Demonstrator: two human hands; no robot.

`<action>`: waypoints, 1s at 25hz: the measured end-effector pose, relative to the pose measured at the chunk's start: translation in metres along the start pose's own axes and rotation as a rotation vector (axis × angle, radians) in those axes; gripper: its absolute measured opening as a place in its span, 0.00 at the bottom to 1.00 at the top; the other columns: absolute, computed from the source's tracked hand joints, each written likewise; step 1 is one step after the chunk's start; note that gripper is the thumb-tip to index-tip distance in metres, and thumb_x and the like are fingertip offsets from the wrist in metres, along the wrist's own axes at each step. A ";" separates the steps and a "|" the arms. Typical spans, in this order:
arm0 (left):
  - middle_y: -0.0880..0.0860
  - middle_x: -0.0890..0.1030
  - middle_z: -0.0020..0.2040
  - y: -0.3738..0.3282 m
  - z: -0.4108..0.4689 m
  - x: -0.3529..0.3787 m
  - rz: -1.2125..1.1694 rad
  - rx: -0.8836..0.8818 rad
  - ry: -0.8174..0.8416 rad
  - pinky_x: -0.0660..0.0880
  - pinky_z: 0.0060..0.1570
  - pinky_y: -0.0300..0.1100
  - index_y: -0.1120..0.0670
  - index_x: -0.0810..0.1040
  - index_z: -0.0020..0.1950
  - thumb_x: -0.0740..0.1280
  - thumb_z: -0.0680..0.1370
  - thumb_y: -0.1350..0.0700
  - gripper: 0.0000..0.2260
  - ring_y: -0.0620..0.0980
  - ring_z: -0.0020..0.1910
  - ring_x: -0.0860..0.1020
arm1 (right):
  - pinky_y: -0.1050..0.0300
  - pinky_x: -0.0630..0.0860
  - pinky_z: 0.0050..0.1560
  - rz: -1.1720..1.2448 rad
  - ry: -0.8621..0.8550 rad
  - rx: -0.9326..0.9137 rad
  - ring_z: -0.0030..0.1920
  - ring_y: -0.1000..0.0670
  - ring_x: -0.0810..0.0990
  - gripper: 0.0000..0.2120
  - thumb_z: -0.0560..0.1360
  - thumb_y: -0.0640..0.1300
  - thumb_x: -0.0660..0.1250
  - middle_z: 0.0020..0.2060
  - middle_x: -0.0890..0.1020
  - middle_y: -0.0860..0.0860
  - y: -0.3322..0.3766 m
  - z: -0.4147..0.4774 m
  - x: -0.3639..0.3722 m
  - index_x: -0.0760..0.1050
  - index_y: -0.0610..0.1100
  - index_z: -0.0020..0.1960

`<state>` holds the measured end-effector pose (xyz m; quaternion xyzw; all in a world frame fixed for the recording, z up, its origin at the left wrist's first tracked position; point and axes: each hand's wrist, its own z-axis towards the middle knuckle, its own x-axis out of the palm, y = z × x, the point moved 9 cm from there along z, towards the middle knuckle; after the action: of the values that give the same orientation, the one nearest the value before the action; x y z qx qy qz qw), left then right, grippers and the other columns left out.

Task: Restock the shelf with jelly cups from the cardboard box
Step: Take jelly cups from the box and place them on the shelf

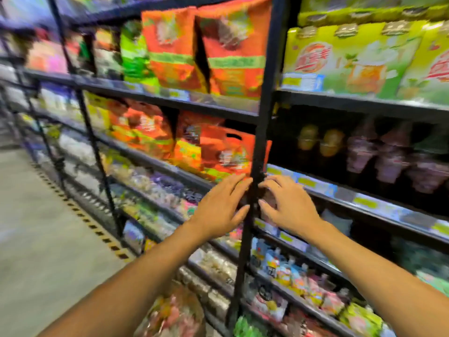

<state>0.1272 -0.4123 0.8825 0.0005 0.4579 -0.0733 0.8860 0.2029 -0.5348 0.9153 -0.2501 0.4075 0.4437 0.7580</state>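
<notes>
Head view, heavily blurred: both hands reach toward the black metal upright post (255, 166) of a black metal store shelf (388, 216). The left hand (218, 205) is open, its fingers straight and their tips at the post. The right hand (286, 205) has spread, slightly bent fingers just right of the post; I cannot tell whether it grips anything. Purple plastic jelly cups (388, 159) and yellow jelly cups (320, 142) stand on the shelf above the right hand. Orange snack bags (218, 152) sit left of the post.

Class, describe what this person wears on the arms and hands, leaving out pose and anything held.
Nothing: the left hand and right hand are ungloved, with no rings, watch or bracelet. The left forearm and right forearm are bare to the frame's edge; no sleeve shows.
</notes>
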 end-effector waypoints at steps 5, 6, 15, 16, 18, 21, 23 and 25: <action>0.52 0.60 0.81 0.093 -0.156 0.030 0.038 -0.344 0.184 0.61 0.77 0.53 0.49 0.55 0.83 0.55 0.84 0.39 0.29 0.53 0.80 0.57 | 0.49 0.75 0.56 0.123 0.216 -0.033 0.61 0.49 0.75 0.23 0.75 0.60 0.60 0.63 0.74 0.55 0.096 -0.010 0.123 0.73 0.52 0.66; 0.51 0.59 0.81 0.110 -0.188 0.038 0.049 -0.416 0.233 0.60 0.78 0.53 0.48 0.54 0.83 0.53 0.84 0.38 0.30 0.53 0.80 0.57 | 0.49 0.75 0.58 0.145 0.286 -0.035 0.63 0.49 0.74 0.23 0.76 0.61 0.59 0.64 0.73 0.55 0.112 -0.015 0.150 0.72 0.53 0.67; 0.52 0.69 0.77 0.217 -0.357 0.107 0.023 -0.783 0.472 0.70 0.71 0.51 0.48 0.64 0.80 0.57 0.81 0.36 0.29 0.56 0.74 0.69 | 0.55 0.72 0.61 0.285 0.671 -0.050 0.67 0.51 0.70 0.26 0.79 0.62 0.59 0.68 0.68 0.56 0.187 -0.017 0.334 0.65 0.54 0.73; 0.52 0.67 0.78 0.232 -0.361 0.112 0.023 -0.809 0.492 0.69 0.72 0.51 0.47 0.63 0.80 0.57 0.81 0.35 0.30 0.56 0.75 0.68 | 0.54 0.72 0.61 0.296 0.692 -0.050 0.67 0.52 0.70 0.26 0.79 0.62 0.59 0.68 0.68 0.56 0.191 -0.007 0.351 0.64 0.54 0.74; 0.52 0.63 0.80 0.264 -0.362 0.121 0.016 -0.847 0.537 0.64 0.75 0.51 0.46 0.59 0.82 0.55 0.81 0.36 0.31 0.56 0.78 0.63 | 0.53 0.74 0.60 0.321 0.727 -0.037 0.67 0.52 0.71 0.26 0.80 0.61 0.59 0.69 0.68 0.56 0.195 0.017 0.384 0.64 0.53 0.75; 0.52 0.61 0.81 0.305 -0.361 0.136 0.023 -0.857 0.588 0.62 0.76 0.51 0.47 0.58 0.82 0.53 0.81 0.36 0.31 0.55 0.79 0.61 | 0.53 0.75 0.61 0.364 0.771 0.010 0.67 0.52 0.72 0.26 0.80 0.60 0.60 0.69 0.69 0.55 0.197 0.049 0.429 0.65 0.53 0.75; 0.53 0.64 0.80 0.332 -0.363 0.154 0.004 -0.868 0.621 0.66 0.74 0.53 0.47 0.61 0.81 0.53 0.82 0.36 0.30 0.57 0.78 0.64 | 0.54 0.74 0.63 0.392 0.793 0.045 0.67 0.52 0.72 0.25 0.80 0.58 0.61 0.68 0.70 0.55 0.197 0.066 0.465 0.66 0.52 0.75; 0.54 0.65 0.80 0.357 -0.368 0.175 -0.026 -0.887 0.639 0.68 0.73 0.55 0.48 0.62 0.80 0.52 0.82 0.36 0.29 0.59 0.77 0.66 | 0.55 0.72 0.64 0.409 0.820 0.072 0.68 0.51 0.72 0.26 0.80 0.57 0.62 0.69 0.70 0.53 0.197 0.077 0.501 0.65 0.51 0.75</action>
<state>-0.0250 -0.0573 0.5034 -0.3569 0.6911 0.1196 0.6170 0.1977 -0.1483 0.5331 -0.2928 0.7299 0.4341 0.4393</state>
